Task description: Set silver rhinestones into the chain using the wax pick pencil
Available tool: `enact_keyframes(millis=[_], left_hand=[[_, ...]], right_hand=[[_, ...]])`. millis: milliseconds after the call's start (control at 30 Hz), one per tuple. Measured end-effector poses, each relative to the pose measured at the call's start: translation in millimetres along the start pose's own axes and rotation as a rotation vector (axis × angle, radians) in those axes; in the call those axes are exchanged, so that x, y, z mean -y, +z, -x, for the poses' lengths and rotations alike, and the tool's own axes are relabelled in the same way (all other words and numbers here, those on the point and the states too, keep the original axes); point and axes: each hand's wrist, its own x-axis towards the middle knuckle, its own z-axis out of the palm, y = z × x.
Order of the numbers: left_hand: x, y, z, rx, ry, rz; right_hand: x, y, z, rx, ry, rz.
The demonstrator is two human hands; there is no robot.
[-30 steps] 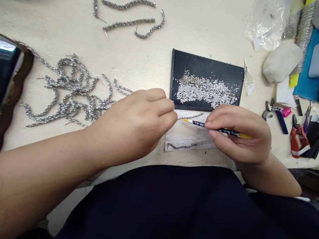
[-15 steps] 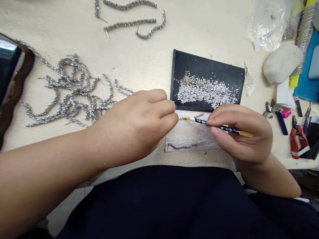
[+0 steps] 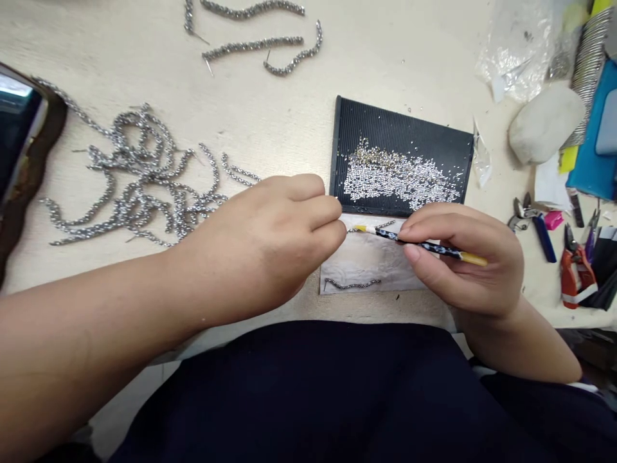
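My right hand grips a rhinestone picker pencil with a dark patterned barrel and yellow ends. Its tip points left and meets a thin rhinestone strip just beside my left fingertips. My left hand is closed in a pinch on the strip's left end; the fingers hide that part. Under both hands lies a whitish flat board, with a second short strip near its front edge. Behind it a black ribbed tray carries many loose silvery stones, some golden.
Left of my forearm is a heap of rhinestone strips, beside a dark-framed screen. Several more strips lie at the back. On the right are a pale lump, orange-handled pliers, blue-handled pliers and plastic bags.
The pencil and my right hand have shifted slightly left, the tip closer to my left fingertips. My left hand stays almost in place.
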Motion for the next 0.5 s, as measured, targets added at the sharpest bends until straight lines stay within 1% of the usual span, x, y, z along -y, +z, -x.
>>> enact_keyframes(millis=[167,400,500], left_hand=[[-0.3,-0.5,-2.4,0.020,-0.019,0.014],[0.2,0.3,-1.0,-0.034,0.035,-0.028],[0.4,0.6,-0.6,-0.027,0.024,-0.019]], right_hand=[[0.4,0.1,-1.3,0.014,-0.006,0.010],[0.3,0.3,-2.2,0.018,-0.014,-0.013],[0.7,0.3,-2.6,0.022,-0.019,-0.030]])
